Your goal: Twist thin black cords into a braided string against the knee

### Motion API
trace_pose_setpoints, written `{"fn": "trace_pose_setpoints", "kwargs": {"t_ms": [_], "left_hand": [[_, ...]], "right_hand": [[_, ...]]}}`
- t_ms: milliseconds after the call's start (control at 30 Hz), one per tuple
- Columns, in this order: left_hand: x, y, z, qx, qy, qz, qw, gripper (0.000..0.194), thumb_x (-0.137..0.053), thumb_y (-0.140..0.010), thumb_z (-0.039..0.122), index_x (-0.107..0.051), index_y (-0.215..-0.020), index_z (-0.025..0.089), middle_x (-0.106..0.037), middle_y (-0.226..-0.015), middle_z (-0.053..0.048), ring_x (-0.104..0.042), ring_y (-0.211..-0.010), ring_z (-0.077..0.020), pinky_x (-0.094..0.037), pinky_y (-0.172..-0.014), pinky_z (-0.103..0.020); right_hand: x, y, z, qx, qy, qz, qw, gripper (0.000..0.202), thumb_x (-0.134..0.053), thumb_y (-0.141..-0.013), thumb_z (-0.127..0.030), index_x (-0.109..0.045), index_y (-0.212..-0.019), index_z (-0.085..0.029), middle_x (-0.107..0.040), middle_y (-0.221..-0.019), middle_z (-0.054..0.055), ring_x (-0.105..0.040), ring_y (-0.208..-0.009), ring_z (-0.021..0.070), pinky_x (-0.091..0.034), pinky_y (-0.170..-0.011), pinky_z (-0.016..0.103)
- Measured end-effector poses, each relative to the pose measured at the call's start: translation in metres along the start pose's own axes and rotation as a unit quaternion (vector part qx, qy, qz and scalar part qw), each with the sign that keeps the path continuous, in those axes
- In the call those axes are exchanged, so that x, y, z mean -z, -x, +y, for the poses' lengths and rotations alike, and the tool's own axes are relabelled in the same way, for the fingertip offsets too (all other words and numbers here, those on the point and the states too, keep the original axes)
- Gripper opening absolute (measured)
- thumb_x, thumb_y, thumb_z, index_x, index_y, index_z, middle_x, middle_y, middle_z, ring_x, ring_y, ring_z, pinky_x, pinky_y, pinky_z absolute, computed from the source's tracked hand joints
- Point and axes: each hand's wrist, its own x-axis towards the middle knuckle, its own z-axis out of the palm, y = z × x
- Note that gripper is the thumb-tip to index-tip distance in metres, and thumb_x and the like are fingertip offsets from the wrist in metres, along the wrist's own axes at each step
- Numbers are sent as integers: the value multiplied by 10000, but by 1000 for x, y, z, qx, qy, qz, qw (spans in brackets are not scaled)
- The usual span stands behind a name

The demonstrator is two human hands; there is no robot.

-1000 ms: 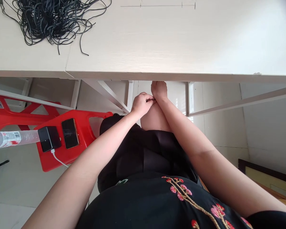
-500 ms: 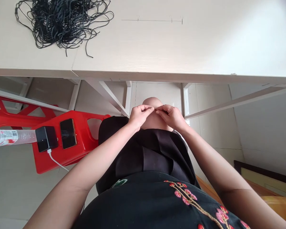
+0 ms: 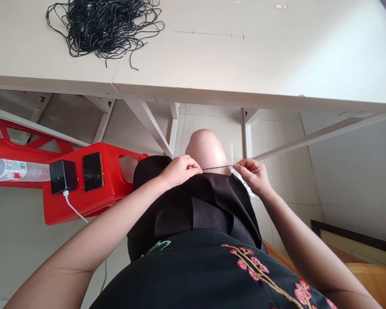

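Note:
A thin black cord (image 3: pixel 217 167) is stretched nearly level above my lap, just in front of my bare knee. My left hand (image 3: pixel 185 168) pinches one end of the span between thumb and fingers. The other end is pinched by my right hand (image 3: pixel 251 172), with a short bit of cord showing below its fingers. On the table, up and to the left, lies a loose tangled heap of black cords (image 3: pixel 106 28). Pencil marks along a drawn line (image 3: pixel 212 33) show on the tabletop right of the heap.
The white table (image 3: pixel 260 64) has its front edge beyond my knee, with white legs below. On my left, a red plastic stool (image 3: pixel 112 171) carries a phone (image 3: pixel 92 171) and a black charger block (image 3: pixel 63 176) with a white cable. A clear bottle (image 3: pixel 19 170) lies beside them.
My hands have moved apart from nearly touching, drawing the black cord straight between them. Both are now a little nearer my body. The view has shifted slightly.

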Motion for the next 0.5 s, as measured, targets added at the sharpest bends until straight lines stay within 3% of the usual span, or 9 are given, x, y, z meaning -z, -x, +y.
{"fn": "trace_pose_setpoints", "kwargs": {"t_ms": [133,233,333,400,500], "left_hand": [[1,5,6,-7,7,26,1000,211,-559,-750,365,-625,-658,186,-556,-716,-7,-484,-605,-113,-429,-609,-276],[0,5,10,13,49,19,999,210,-532,-767,364,-614,-703,181,-545,-677,1,-484,-607,-114,-425,-602,-266],[-1,3,15,2,55,32,998,199,-519,-774,350,-613,-736,179,-541,-668,2,-474,-598,-112,-419,-594,-261],[-1,1,19,-21,38,39,998,189,-516,-778,340,-615,-749,182,-534,-677,3,-459,-586,-107,-414,-584,-256],[1,0,28,-59,21,39,997,183,-512,-787,335,-623,-775,190,-539,-729,-4,-479,-613,-109,-426,-603,-254]], "right_hand": [[1,-4,-2,5,-21,-15,1000,193,-607,-716,-350,-546,-592,-215,-466,-470,-49,-395,-402,91,-337,-391,240],[7,-11,0,39,21,-50,998,168,-578,-750,-371,-602,-690,-216,-562,-560,-17,-497,-467,122,-425,-446,271],[10,-15,-7,158,129,-96,974,241,-585,-747,-315,-646,-964,-230,-661,-965,68,-623,-851,214,-517,-731,384],[4,-14,-21,249,158,-97,951,356,-585,-752,-280,-602,-1106,-249,-584,-1197,85,-538,-1107,246,-451,-916,450],[-10,-12,-48,302,129,-128,936,326,-558,-794,-264,-593,-1118,-270,-610,-1167,60,-545,-1107,220,-446,-941,427]]}}
